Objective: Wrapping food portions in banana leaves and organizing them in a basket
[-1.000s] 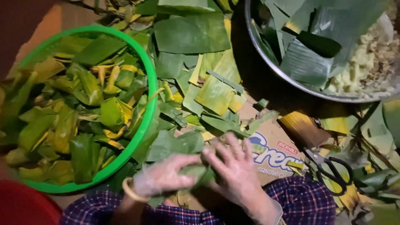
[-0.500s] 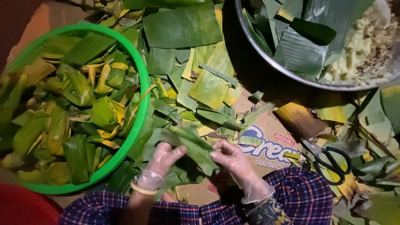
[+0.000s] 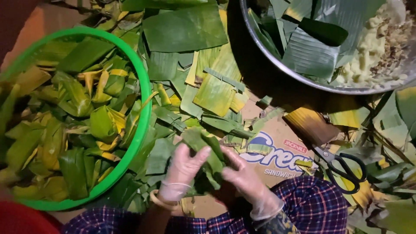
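Gloved hands: two are counted, the left hand (image 3: 182, 173) and the right hand (image 3: 245, 177), both closed around one folded leaf piece (image 3: 203, 147).
Green plastic basins: one is counted (image 3: 145, 99).
Wrapped leaf parcels in the basin: too many and too overlapped to be counted exactly (image 3: 65, 125).
Metal bowls: one is counted (image 3: 277, 65).
Scissors: one black-handled pair is counted (image 3: 342, 167).
Printed cardboard sheets: one is counted (image 3: 273, 160).
Loose cut leaf strips on the floor: many, no exact count obtainable (image 3: 212, 86).
Wrist bangles: one is counted (image 3: 158, 200).
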